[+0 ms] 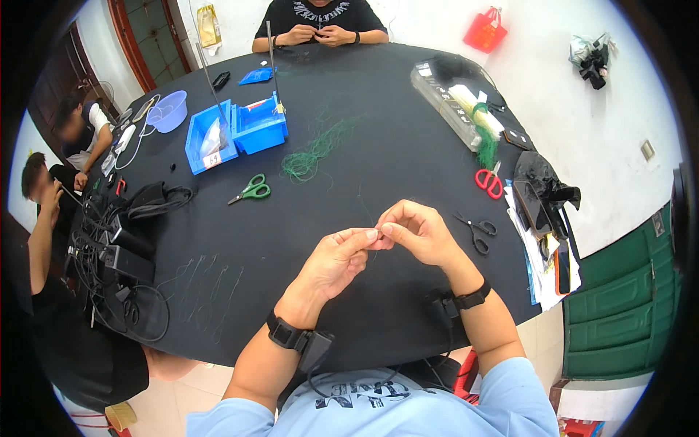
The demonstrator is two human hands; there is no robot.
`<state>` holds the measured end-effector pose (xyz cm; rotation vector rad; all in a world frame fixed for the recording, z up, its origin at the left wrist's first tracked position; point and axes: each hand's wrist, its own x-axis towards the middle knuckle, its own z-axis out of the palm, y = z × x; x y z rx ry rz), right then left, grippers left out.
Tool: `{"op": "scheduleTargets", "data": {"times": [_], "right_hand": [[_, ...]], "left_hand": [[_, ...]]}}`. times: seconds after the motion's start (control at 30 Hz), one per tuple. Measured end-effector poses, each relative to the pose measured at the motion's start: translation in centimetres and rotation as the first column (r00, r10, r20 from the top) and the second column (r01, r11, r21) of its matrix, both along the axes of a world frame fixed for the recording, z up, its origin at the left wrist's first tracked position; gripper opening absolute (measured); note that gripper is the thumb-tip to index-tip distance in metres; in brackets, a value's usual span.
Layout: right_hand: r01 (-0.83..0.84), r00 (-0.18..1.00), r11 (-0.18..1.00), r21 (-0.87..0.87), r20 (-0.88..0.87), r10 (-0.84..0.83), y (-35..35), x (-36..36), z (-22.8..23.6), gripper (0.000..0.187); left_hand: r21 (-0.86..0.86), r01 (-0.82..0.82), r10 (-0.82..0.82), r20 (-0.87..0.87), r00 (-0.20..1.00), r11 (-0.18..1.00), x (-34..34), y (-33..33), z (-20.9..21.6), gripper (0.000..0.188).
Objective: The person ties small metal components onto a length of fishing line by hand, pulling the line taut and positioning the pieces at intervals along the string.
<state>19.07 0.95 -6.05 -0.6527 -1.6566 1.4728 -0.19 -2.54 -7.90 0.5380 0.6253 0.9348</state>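
Note:
My left hand [336,261] and my right hand [421,230] meet above the near middle of the black table. Both are closed in a pinch, with thumbs and fingertips touching. A thin dark thread [368,212] passes between the fingertips; its loose end lies on the table beyond them, and the part inside the pinch is hidden. Farther off lies a tangled heap of green thread [309,159]. Several separate thin strands [211,288] are laid out to the left of my left forearm. Black scissors [477,231] rest just right of my right hand.
Green-handled scissors [253,189] lie left of centre, near blue bins [262,131] with upright metal rods. Red-handled scissors [489,182] and a bundle of pale strands [475,109] are at right. Black cables and boxes [127,251] crowd the left edge. Other people sit around the table.

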Motion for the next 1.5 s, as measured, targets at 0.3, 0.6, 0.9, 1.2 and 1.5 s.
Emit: {"op": "scheduleTargets", "data": {"times": [0.3, 0.6, 0.9, 1.2, 1.5], "right_hand": [[0.032, 0.999, 0.999, -0.026, 0.021, -0.031, 0.0, 0.0, -0.2, 0.009], [0.066, 0.997, 0.952, -0.3, 0.065, -0.048, 0.0, 0.0, 0.6, 0.027], [-0.147, 0.926, 0.58, -0.801, 0.095, 0.365, -1.5, -1.9, -0.5, 0.07], [0.087, 0.828, 0.643, -0.761, -0.303, -0.471, 1.6, 0.5, -1.6, 0.026], [0.363, 0.875, 0.807, -0.465, -0.127, -0.467, 3.4, 5.2, -0.1, 0.028]], "left_hand": [[0.067, -0.067, 0.075, -0.121, 0.99, 0.995, 0.2, -0.2, 0.3, 0.016], [0.121, -0.112, 0.14, -0.248, 0.959, 0.986, 0.3, -0.2, 0.5, 0.017], [0.064, -0.22, 0.223, -0.036, 0.974, 0.973, 0.3, -0.6, 1.4, 0.016], [0.127, -0.11, 0.137, -0.237, 0.962, 0.986, 0.6, -0.8, 1.1, 0.018], [0.089, -0.026, 0.054, -0.326, 0.944, 0.996, 0.0, -0.4, 1.6, 0.015]]}}
